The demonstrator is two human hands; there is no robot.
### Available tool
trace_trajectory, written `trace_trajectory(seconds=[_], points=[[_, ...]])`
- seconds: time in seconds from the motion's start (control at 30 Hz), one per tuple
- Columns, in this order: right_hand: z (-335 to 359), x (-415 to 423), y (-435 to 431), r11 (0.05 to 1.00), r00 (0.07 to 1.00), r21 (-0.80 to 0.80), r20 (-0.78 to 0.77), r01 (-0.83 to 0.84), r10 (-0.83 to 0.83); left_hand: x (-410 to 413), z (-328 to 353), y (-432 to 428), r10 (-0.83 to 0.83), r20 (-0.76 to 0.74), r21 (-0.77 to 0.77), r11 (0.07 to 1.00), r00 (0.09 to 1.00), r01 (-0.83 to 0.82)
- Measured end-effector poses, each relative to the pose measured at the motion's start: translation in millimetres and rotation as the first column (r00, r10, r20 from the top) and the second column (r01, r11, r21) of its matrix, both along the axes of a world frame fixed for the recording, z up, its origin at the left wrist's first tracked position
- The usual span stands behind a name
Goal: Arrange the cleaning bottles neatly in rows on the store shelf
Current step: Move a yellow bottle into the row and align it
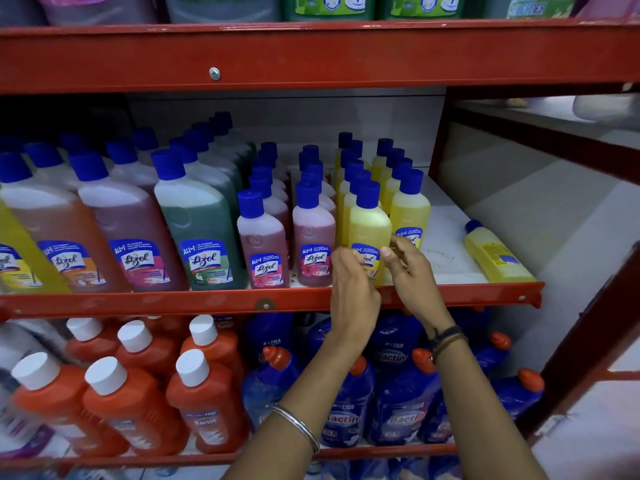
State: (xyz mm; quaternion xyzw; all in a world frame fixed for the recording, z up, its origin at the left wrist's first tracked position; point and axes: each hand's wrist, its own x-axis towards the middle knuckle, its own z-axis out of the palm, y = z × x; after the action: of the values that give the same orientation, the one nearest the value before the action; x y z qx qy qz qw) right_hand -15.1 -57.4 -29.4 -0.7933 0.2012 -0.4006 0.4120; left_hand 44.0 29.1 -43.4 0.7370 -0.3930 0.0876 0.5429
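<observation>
The middle shelf (270,301), a red metal ledge with a white deck, is taken as the landmark. At its far left end, large blue-capped Lizol bottles (131,233) holding orange, pink and green liquid are seen standing in files that run toward the back. Right of these, near the shelf's centre, two files of small pink bottles (265,247) are lined up front to back. Next to them, two files of small yellow bottles (410,209) are ranged the same way, and the front yellow bottle (369,233) of the nearer file is stood upright at the shelf's front edge. This bottle is flanked low down by both hands: the left hand (353,292) is held against its left side with the fingers partly curled, and the right hand (412,271) is held at its right side with the fingertips at the label. Whether either grip is truly clamped on the bottle or only touching it cannot be told. A metal bangle (299,426) is worn on the left forearm and dark bands (446,337) on the right wrist. Toward the shelf's right end, well apart from the files, one lone yellow bottle (493,252) is left lying on its side on the white deck. Below the shelf, orange white-capped bottles (121,393) are stocked at the left and blue Bactin bottles (398,403) at the right.
</observation>
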Motion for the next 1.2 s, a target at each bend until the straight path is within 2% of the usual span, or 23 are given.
trace_trajectory(seconds=[0.07, 0.2, 0.37, 0.47, 0.6, 0.7, 0.77, 0.87, 0.93, 1.0, 1.07, 1.13, 1.2], points=[[3, 1, -4, 1.0, 1.0, 0.008, -0.019, 0.0, 0.0, -2, -1, 0, 0.017, 0.022, -0.025, 1.0, 1.0, -0.016], [9, 6, -7, 0.994, 0.995, -0.103, -0.087, 0.032, -0.041, -7, -3, -1, 0.031, 0.015, -0.046, 0.998, 0.999, -0.03], [12, 7, 1, 0.972, 0.984, -0.17, -0.036, 0.165, -0.173, -10, -5, 0, 0.004, -0.008, -0.096, 0.995, 1.0, -0.005], [12, 2, 7, 0.971, 0.983, -0.175, -0.066, 0.16, -0.174, -11, -5, 3, 0.005, -0.005, -0.105, 0.994, 1.0, -0.006], [14, -17, 2, 0.982, 0.987, -0.113, -0.048, 0.148, -0.155, -22, 6, 5, 0.086, 0.136, -0.217, 0.975, 0.987, -0.055], [15, -41, -24, 0.954, 0.963, -0.125, 0.03, 0.271, -0.269, -39, 26, -11, -0.008, 0.239, -0.298, 0.951, 0.971, 0.081], [15, -56, -47, 0.91, 0.921, -0.166, -0.018, 0.38, -0.388, -48, 36, -30, -0.149, 0.234, -0.227, 0.953, 0.961, 0.203], [14, -73, -89, 0.854, 0.803, -0.25, -0.296, 0.457, -0.517, -64, 40, -70, -0.316, 0.081, 0.05, 0.949, 0.945, 0.312], [17, -78, -107, 0.819, 0.698, -0.256, -0.432, 0.513, -0.572, -71, 37, -93, -0.334, -0.035, 0.257, 0.908, 0.942, 0.332], [20, -84, -123, 0.805, 0.614, -0.228, -0.544, 0.548, -0.572, -76, 37, -114, -0.321, -0.149, 0.398, 0.847, 0.935, 0.354], [24, -89, -137, 0.834, 0.613, -0.129, -0.619, 0.537, -0.491, -82, 39, -132, -0.291, -0.237, 0.458, 0.808, 0.927, 0.371], [25, -93, -146, 0.86, 0.676, -0.002, -0.618, 0.51, -0.402, -87, 41, -145, -0.251, -0.317, 0.435, 0.819, 0.915, 0.375], [22, -94, -150, 0.874, 0.768, 0.117, -0.542, 0.471, -0.341, -92, 40, -152, -0.224, -0.363, 0.377, 0.852, 0.905, 0.362]])
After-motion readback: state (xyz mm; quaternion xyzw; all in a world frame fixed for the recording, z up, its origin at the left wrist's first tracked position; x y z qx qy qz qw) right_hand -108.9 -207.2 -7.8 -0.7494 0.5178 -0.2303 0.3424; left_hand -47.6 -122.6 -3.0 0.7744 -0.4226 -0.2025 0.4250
